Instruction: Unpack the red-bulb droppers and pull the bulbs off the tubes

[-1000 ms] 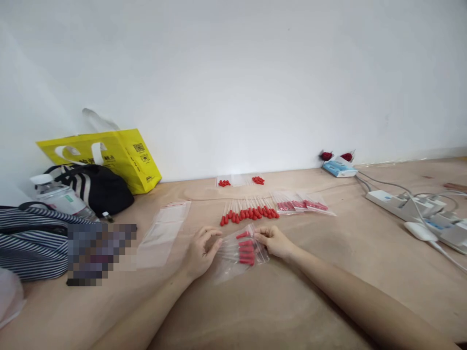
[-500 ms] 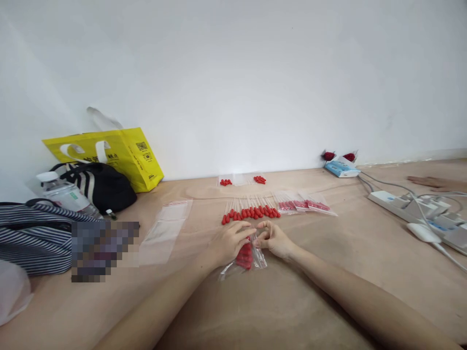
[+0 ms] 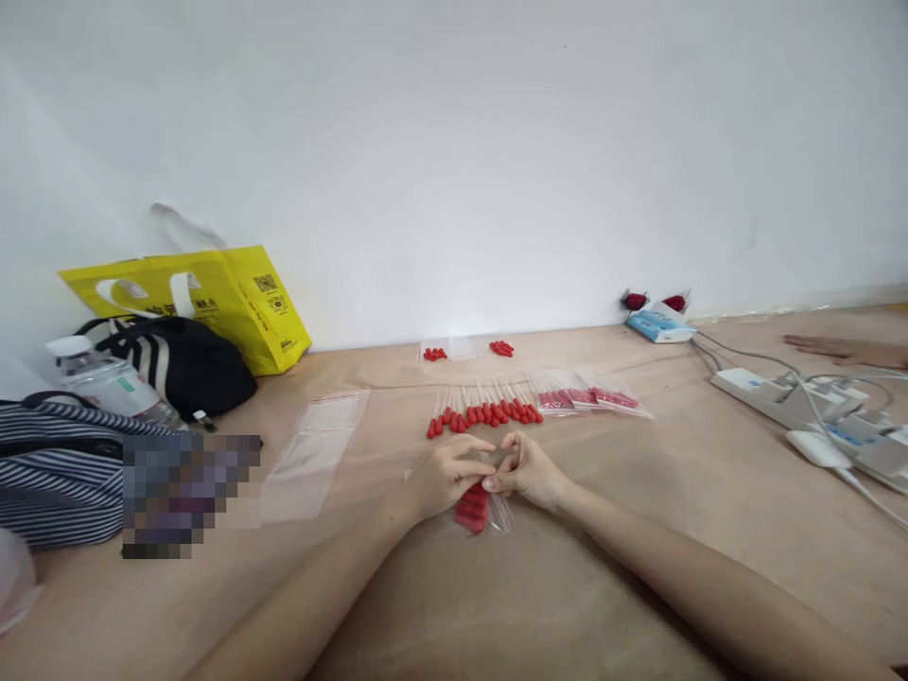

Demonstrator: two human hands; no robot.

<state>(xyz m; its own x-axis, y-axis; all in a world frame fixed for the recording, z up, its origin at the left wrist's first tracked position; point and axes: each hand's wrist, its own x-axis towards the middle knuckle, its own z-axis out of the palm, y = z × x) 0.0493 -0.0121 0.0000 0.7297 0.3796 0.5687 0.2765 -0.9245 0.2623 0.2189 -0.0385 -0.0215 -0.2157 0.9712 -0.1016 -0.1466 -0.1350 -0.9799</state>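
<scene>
At the table's middle, a small clear zip bag (image 3: pixel 502 514) holds several red-tipped pieces (image 3: pixel 471 511) stacked in a column. My left hand (image 3: pixel 450 473) curls over the bag's left and upper part, fingers bent against it. From the right, my right hand (image 3: pixel 529 473) pinches the bag's upper edge between thumb and fingers. The fingertips of both hands nearly meet and cover the top of the bag. Just beyond them lies a row of red-tipped sticks (image 3: pixel 489 413), pale stems pointing away.
Filled bags (image 3: pixel 585 393) lie right of the row, flat clear bags (image 3: pixel 316 449) to the left. Small red piles (image 3: pixel 501 348) sit by the wall. A yellow bag (image 3: pixel 248 307), black bag (image 3: pixel 205 364) and bottle (image 3: pixel 117 383) stand left; a power strip (image 3: pixel 801 402) and another person's hand (image 3: pixel 837 349) are right.
The bag has turned slightly and less of its plastic shows on the left. My left fingers sit lower over it, and my right thumb has shifted a little to the left.
</scene>
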